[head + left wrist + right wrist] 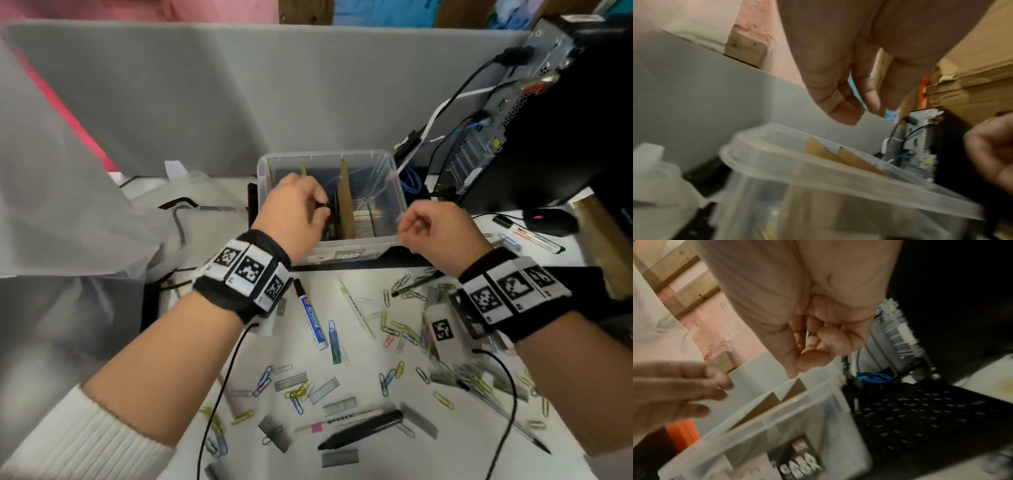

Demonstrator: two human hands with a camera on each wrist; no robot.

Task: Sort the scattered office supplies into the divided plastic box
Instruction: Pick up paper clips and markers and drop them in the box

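Where cardboard dividers (346,202) stand, clear box (390,240).

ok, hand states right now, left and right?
Left hand: open, fingers loosely curled over the box, holding nothing.
Right hand: fingers curled tight; whether it holds anything cannot be told.

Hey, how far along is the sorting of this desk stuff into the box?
Partly done. The divided plastic box already holds staple strips right of a cardboard divider. The left hand hovers over the left section, the right hand is curled at the box's near right corner; what either holds is unclear. Paper clips, more staple strips and a blue marker remain on the table.
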